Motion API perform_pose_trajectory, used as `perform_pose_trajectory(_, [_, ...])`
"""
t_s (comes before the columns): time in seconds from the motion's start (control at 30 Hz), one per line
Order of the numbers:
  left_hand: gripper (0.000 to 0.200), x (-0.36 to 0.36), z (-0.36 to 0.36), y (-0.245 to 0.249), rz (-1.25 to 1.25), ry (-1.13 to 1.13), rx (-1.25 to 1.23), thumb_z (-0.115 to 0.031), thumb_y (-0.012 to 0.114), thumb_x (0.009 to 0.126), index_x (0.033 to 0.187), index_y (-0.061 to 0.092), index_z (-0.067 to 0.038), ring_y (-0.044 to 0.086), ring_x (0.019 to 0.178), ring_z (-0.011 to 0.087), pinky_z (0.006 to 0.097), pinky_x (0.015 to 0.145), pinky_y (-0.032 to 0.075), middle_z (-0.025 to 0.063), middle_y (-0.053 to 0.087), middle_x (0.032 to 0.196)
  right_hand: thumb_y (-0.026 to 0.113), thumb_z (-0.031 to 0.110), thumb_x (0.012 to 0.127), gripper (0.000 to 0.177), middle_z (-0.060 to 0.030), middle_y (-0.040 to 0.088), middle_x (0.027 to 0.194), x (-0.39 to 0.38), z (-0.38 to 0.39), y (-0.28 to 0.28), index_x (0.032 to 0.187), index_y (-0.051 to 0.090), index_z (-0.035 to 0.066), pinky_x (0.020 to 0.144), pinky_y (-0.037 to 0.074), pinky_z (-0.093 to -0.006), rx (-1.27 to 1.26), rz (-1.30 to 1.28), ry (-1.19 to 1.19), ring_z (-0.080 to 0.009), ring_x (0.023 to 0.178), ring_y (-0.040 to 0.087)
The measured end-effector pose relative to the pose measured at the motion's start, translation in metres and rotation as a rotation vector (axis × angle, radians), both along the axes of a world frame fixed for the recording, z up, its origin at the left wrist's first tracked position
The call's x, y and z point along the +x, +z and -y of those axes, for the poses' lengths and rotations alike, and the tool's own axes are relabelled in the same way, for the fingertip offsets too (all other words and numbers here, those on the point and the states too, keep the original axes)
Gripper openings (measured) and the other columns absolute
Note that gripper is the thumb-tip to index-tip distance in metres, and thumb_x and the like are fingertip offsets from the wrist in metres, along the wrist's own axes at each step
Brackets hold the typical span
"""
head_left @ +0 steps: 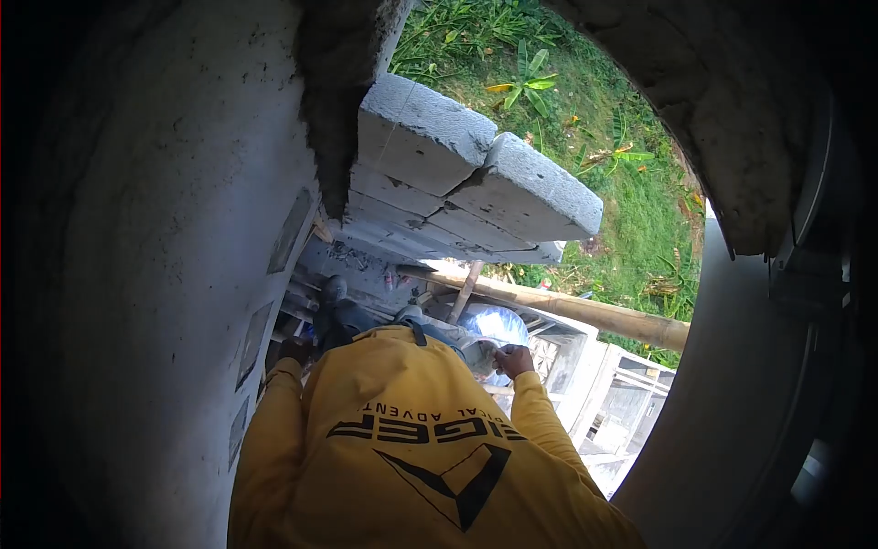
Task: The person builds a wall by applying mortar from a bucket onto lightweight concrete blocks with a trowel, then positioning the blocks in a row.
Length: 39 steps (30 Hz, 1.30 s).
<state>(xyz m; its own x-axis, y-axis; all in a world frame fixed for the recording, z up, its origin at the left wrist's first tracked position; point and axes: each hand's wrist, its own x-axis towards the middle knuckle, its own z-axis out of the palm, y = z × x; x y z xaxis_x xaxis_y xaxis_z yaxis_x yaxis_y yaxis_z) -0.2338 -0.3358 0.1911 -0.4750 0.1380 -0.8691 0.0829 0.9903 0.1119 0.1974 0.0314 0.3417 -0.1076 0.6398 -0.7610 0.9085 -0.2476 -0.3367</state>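
Note:
I look down over my own yellow long-sleeved shirt (412,430) with dark lettering. My left hand (297,350) hangs low in shadow beside the pale wall (174,274); its fingers do not show clearly. My right hand (513,360) is held out at waist height, its fingers closed in a pinch. Right beside those fingers is a greyish, pale object (479,355) whose kind I cannot make out. Whatever the fingers hold, if anything, is too small to tell. Ahead stand stacked light grey blocks (425,119), with mortar smears in the joints.
A bamboo pole (585,311) runs across beyond the blocks' lower end, with a shorter pole (466,291) meeting it. Below lie a shiny bluish plastic sheet (497,325) and pale framework (622,393). Green growth (631,220) covers the slope outside. My shoe (335,289) shows far down.

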Motion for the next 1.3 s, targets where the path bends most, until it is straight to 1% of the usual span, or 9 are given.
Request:
perform_pose_trajectory(0.2, [0.068,-0.014,0.014,-0.087,-0.135,-0.425,0.242,-0.056,0.061,0.090,0.130,0.065,-0.001,0.067,0.109,0.0513,0.0511,0.096,0.055,0.0319,0.066,0.125,0.073,0.016,0.091,0.024,-0.0155,0.078,0.095,-0.032,-0.010,-0.013,0.104,0.075,-0.004,0.073,0.061,-0.0334,0.109,-0.119,0.158,-0.0203,0.077,0.077])
perform_pose_trajectory(0.27, [0.055,-0.005,-0.026,-0.050,-0.430,-0.256,0.299,-0.046,0.063,0.095,0.128,0.066,-0.001,0.071,0.098,0.0448,0.0472,0.090,0.056,0.0255,0.073,0.114,0.073,0.017,0.092,0.024,-0.0153,0.078,0.096,-0.035,-0.006,-0.015,0.104,0.075,-0.004,0.074,0.061,-0.0328,0.108,-0.112,0.220,-0.0212,0.079,0.077])
perform_pose_trajectory(0.33, [0.053,-0.028,-0.066,-0.031,-0.116,-0.112,0.508,-0.041,0.066,0.098,0.128,0.065,0.003,0.072,0.096,0.0348,0.0422,0.087,0.055,0.0223,0.074,0.112,0.074,0.021,0.093,0.028,-0.0151,0.078,0.098,-0.038,-0.002,-0.007,0.106,0.074,-0.003,0.075,0.060,-0.0330,0.184,-0.124,0.317,-0.0224,0.079,0.078])
perform_pose_trajectory(0.37, [0.055,-0.025,-0.103,0.022,0.113,0.399,0.642,-0.041,0.067,0.099,0.129,0.064,0.004,0.073,0.095,0.0301,0.0401,0.085,0.055,0.0203,0.075,0.111,0.074,0.022,0.093,0.029,-0.0151,0.078,0.098,-0.036,-0.002,-0.008,0.107,0.074,-0.003,0.076,0.060,-0.0332,0.203,-0.131,0.317,-0.0223,0.079,0.078])
perform_pose_trajectory(0.43, [0.057,-0.016,-0.160,0.073,0.307,0.715,0.888,-0.041,0.064,0.102,0.134,0.060,0.006,0.071,0.097,0.0266,0.0373,0.087,0.053,0.0171,0.074,0.116,0.074,0.021,0.094,0.030,-0.0159,0.078,0.099,-0.037,-0.002,0.002,0.109,0.073,-0.005,0.076,0.060,-0.0340,0.257,-0.143,0.331,-0.0224,0.079,0.078])
perform_pose_trajectory(0.57, [0.072,-0.014,-0.243,0.185,0.682,0.823,0.981,-0.048,0.059,0.104,0.148,0.045,0.007,0.058,0.135,0.0298,0.0431,0.115,0.042,0.0212,0.061,0.142,0.071,0.017,0.096,0.029,-0.0182,0.077,0.099,-0.049,-0.003,0.043,0.113,0.071,-0.006,0.074,0.060,-0.0327,0.316,-0.182,0.127,-0.0220,0.080,0.077])
perform_pose_trajectory(0.67, [0.068,-0.011,-0.279,0.220,0.711,0.789,1.043,-0.045,0.059,0.104,0.146,0.047,0.008,0.060,0.131,0.0297,0.0438,0.114,0.044,0.0204,0.063,0.139,0.074,0.020,0.095,0.032,-0.0180,0.077,0.107,-0.032,0.002,0.046,0.117,0.071,-0.004,0.085,0.058,-0.0345,0.273,-0.147,-0.020,-0.0242,0.096,0.075])
perform_pose_trajectory(0.77, [0.064,-0.013,-0.288,0.240,0.659,0.650,1.050,-0.041,0.060,0.105,0.145,0.049,0.006,0.062,0.129,0.0292,0.0422,0.113,0.044,0.0195,0.064,0.137,0.070,0.014,0.097,0.028,-0.0162,0.076,0.101,-0.004,0.028,0.027,0.117,0.069,-0.006,0.069,0.060,-0.0313,0.240,-0.168,-0.137,-0.0206,0.082,0.075])
perform_pose_trajectory(1.3, [0.038,-0.086,-0.139,0.048,0.355,0.522,0.323,-0.035,0.060,0.103,0.126,0.058,-0.006,0.068,0.093,0.0193,0.0322,0.070,0.053,0.0079,0.068,0.104,0.076,0.016,0.089,0.021,-0.0112,0.077,0.081,0.065,0.274,-0.058,0.102,0.073,0.000,0.058,0.058,-0.0339,-0.041,0.024,-0.833,-0.0184,0.067,0.075])
